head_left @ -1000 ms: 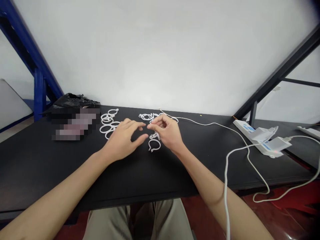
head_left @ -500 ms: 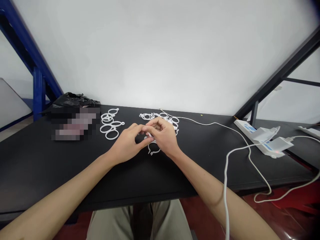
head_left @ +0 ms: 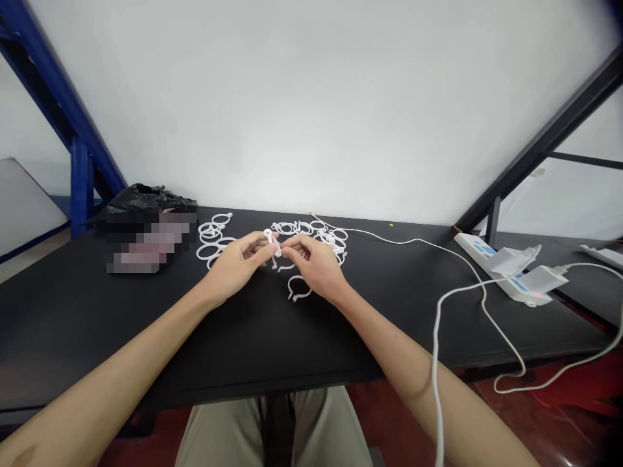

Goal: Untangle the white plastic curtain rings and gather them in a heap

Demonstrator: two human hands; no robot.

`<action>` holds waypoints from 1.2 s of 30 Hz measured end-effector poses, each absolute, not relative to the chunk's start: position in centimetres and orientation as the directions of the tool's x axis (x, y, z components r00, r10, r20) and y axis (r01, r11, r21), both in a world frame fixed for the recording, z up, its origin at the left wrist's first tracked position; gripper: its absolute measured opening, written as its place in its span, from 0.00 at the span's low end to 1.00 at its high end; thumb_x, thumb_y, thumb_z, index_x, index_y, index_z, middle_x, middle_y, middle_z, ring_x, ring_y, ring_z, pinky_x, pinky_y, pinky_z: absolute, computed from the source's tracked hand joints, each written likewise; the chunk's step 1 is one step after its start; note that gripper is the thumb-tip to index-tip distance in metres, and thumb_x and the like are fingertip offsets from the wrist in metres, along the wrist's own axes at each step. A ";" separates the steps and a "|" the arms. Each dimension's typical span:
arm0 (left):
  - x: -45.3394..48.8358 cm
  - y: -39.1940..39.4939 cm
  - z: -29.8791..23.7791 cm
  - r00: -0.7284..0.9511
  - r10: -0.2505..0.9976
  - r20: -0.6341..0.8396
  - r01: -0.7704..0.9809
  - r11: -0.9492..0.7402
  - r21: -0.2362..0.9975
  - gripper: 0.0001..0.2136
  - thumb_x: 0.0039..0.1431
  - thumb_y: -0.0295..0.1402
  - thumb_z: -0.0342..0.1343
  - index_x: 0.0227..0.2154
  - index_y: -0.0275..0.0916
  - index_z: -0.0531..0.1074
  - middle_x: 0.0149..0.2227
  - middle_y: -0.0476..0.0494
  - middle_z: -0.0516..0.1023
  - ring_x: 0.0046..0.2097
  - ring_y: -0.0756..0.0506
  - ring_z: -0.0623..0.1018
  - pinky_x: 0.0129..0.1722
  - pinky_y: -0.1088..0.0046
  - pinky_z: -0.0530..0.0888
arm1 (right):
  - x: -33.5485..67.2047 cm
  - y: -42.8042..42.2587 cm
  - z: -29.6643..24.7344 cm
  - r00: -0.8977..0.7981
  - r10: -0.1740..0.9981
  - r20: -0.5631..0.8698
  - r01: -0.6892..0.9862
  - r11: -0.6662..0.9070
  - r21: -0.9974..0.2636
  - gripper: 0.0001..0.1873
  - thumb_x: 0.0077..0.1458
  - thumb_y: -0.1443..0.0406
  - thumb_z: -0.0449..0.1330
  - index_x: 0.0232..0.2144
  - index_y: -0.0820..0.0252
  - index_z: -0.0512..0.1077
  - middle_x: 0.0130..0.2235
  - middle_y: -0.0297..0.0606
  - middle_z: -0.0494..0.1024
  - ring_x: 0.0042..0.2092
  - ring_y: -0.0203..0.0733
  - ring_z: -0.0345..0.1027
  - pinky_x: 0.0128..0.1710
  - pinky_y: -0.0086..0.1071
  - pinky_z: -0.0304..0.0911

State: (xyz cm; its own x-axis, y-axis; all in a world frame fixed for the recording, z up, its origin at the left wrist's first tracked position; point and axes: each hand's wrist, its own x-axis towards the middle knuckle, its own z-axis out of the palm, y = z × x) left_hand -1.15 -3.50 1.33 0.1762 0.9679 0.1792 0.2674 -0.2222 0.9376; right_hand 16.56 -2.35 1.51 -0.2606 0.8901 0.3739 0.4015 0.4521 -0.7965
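A white plastic ring point(head_left: 272, 242) with a small round eyelet at its end is pinched between the fingertips of both hands, partly hidden by them. My left hand point(head_left: 236, 264) closes on it from the left, thumb in front. From the right, my right hand point(head_left: 318, 267) grips its lower end with thumb and forefinger. Just below lies an open white ring point(head_left: 298, 286) with its ends parted. Another open ring point(head_left: 286, 264) shows under the fingers. Several white rings point(head_left: 209, 250) lie left of my left hand, and a pile of rings point(head_left: 333, 240) lies behind my right hand.
On the black table point(head_left: 233, 350), a black plastic bag point(head_left: 148, 196) and a blurred-out patch are at the left. A white power strip point(head_left: 487, 256) with plugged-in adapters stands at the right. A white cable point(head_left: 438, 363) loops across my right forearm.
My hands have drawn slightly apart and the held ring has turned, so its eyelet now shows above my left fingers. The open ring below is less covered.
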 end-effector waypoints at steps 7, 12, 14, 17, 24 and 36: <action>-1.9 -2.5 0.4 0.009 0.969 0.248 0.460 -0.224 0.859 0.21 0.59 0.47 0.52 0.50 0.43 0.71 0.44 0.45 0.77 0.44 0.43 0.76 0.46 0.65 0.72 | 17.0 -2.0 2.1 0.027 0.885 0.466 0.274 0.442 -0.854 0.08 0.58 0.62 0.58 0.38 0.58 0.74 0.35 0.35 0.78 0.34 0.35 0.69 0.36 0.30 0.65; -3.6 -1.5 0.0 -0.117 0.875 0.469 0.854 -0.153 0.497 0.25 0.60 0.47 0.49 0.56 0.40 0.69 0.48 0.34 0.73 0.52 0.32 0.69 0.52 0.52 0.67 | 17.8 -1.6 2.1 0.051 0.889 0.456 0.367 0.407 -0.836 0.12 0.58 0.63 0.58 0.44 0.58 0.74 0.34 0.33 0.76 0.29 0.34 0.64 0.34 0.31 0.64; -4.4 -1.1 -0.3 -0.112 0.867 0.486 0.914 -0.103 0.393 0.26 0.61 0.46 0.47 0.58 0.39 0.67 0.52 0.30 0.71 0.55 0.27 0.65 0.52 0.46 0.65 | 17.6 -1.6 1.8 0.001 0.897 0.442 0.413 0.402 -0.817 0.13 0.58 0.64 0.58 0.44 0.57 0.75 0.34 0.34 0.76 0.30 0.34 0.64 0.36 0.32 0.64; -5.2 -0.8 -0.7 -0.088 0.890 0.447 0.929 -0.088 0.359 0.28 0.61 0.44 0.46 0.62 0.38 0.63 0.58 0.28 0.68 0.57 0.24 0.62 0.52 0.42 0.62 | 17.2 -1.7 1.4 -0.065 0.905 0.420 0.454 0.402 -0.796 0.12 0.58 0.65 0.57 0.43 0.58 0.75 0.35 0.35 0.77 0.32 0.35 0.66 0.37 0.33 0.64; -4.1 -1.6 0.0 0.015 0.863 0.505 0.899 -0.232 0.370 0.24 0.62 0.41 0.46 0.58 0.37 0.67 0.57 0.34 0.71 0.57 0.30 0.64 0.56 0.47 0.62 | 16.7 -2.3 1.4 -0.152 0.889 0.433 0.488 0.448 -0.749 0.05 0.57 0.64 0.58 0.30 0.59 0.71 0.33 0.34 0.74 0.33 0.35 0.67 0.37 0.32 0.66; -1.7 -3.4 1.0 0.272 0.832 0.484 0.590 -0.542 0.599 0.10 0.62 0.42 0.53 0.37 0.43 0.76 0.40 0.47 0.80 0.43 0.43 0.73 0.46 0.65 0.69 | 16.8 -2.0 0.0 -0.445 0.751 0.487 0.462 0.659 -0.594 0.04 0.55 0.72 0.61 0.31 0.58 0.73 0.43 0.39 0.69 0.42 0.37 0.68 0.48 0.37 0.66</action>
State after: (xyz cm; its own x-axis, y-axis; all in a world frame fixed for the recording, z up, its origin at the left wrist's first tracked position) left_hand -1.67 -3.42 0.96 0.2721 0.8317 0.4840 0.5899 -0.5415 0.5990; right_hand 16.85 -1.97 0.00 -0.4454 0.7513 0.4870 0.4618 0.6588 -0.5940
